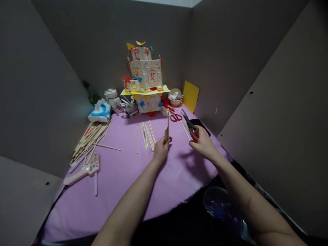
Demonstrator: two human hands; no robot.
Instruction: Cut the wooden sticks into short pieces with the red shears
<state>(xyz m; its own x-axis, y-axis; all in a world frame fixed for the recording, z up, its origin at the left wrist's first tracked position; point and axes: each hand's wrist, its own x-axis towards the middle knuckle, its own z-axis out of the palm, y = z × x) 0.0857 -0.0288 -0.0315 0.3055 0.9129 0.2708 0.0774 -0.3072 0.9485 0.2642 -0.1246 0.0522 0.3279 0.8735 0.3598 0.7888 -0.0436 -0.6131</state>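
In my left hand are a few pale wooden sticks, gripped upright, one reaching higher than the others. My right hand is wrapped round the red handles of cutting shears, whose dark blades point up and away, apart from the sticks. Several loose sticks lie in a row on the table just left of my left hand. More thin sticks rest beside the shears, partly hidden by them and my right hand.
On the purple tablecloth stands a decorated paper-and-stick lantern house. Red scissors, a bowl and a yellow sheet are at right. Leftward lie a stick pile, tissues, a jar and a pink glue gun.
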